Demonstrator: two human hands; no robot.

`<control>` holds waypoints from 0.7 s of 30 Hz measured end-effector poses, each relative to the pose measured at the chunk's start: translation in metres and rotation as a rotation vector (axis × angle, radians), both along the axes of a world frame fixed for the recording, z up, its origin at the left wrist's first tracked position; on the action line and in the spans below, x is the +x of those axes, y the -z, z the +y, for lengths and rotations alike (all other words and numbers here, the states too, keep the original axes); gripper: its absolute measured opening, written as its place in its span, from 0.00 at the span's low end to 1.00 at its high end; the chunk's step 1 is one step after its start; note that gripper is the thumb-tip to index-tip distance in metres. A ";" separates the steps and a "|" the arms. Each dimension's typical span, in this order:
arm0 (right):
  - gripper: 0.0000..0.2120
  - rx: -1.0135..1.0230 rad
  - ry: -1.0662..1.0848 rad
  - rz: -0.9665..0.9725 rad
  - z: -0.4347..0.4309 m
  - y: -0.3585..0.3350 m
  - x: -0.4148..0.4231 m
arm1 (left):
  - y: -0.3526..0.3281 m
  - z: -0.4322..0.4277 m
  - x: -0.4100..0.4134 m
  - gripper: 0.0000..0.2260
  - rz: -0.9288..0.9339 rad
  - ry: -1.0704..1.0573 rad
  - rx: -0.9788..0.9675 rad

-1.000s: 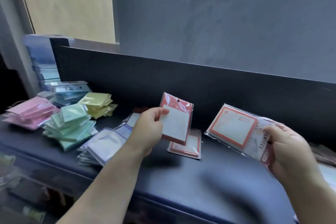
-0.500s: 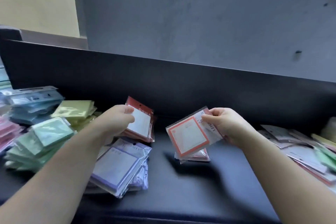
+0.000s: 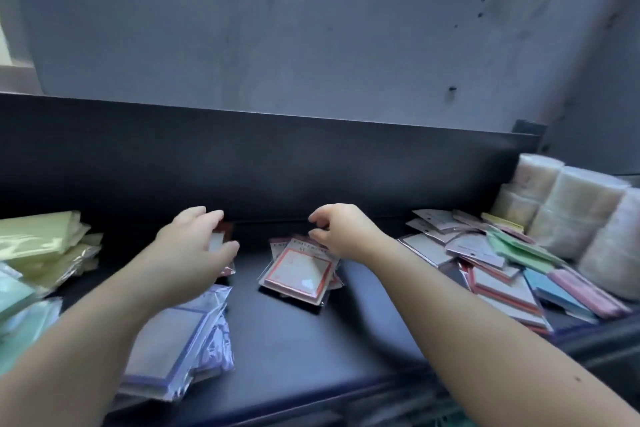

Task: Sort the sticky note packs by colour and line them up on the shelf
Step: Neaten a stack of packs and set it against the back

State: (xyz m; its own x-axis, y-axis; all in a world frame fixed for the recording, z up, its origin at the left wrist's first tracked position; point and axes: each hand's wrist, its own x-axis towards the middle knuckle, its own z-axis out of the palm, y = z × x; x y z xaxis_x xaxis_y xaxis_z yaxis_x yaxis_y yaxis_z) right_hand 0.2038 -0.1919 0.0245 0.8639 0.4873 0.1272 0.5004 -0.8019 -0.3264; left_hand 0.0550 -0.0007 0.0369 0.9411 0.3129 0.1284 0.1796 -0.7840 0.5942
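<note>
On the dark shelf (image 3: 294,340) a small pile of red-bordered sticky note packs (image 3: 298,270) lies in the middle. My right hand (image 3: 341,229) hovers at the pile's far edge, its fingers loosely curled just over the top pack's header and holding nothing. My left hand (image 3: 194,246) grips another red-bordered pack (image 3: 220,240) upright, thumb across its front; most of that pack is hidden behind the hand. Below my left forearm lies a pile of purple-bordered packs (image 3: 173,350).
Yellow-green packs (image 3: 41,246) and mint-green packs (image 3: 17,308) are stacked at the left. A mixed heap of packs (image 3: 502,263) spreads at the right, with clear-wrapped white bundles (image 3: 571,211) behind it. A dark back panel (image 3: 311,166) closes the shelf's rear.
My right hand brought its red-bordered pack down onto the red pile and let it go. The left hand moved right with its pack. My view swung to the right.
</note>
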 end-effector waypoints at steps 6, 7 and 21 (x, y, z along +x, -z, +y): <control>0.15 0.067 0.068 0.014 -0.065 -0.003 -0.011 | -0.010 -0.068 0.011 0.24 0.017 0.269 0.129; 0.15 0.076 0.079 0.011 -0.081 -0.004 -0.012 | -0.010 -0.082 0.015 0.23 0.017 0.297 0.144; 0.17 0.024 0.232 -0.086 -0.301 -0.013 0.036 | 0.005 -0.275 0.129 0.22 0.175 0.402 0.297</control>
State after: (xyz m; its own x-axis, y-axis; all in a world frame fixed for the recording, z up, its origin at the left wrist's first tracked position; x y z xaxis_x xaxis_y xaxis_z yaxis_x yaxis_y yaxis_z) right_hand 0.2400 -0.4928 0.0379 0.9380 0.2727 0.2141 0.3301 -0.8912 -0.3111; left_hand 0.1839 -0.2761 0.0318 0.9945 -0.1035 -0.0132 -0.0936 -0.9413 0.3244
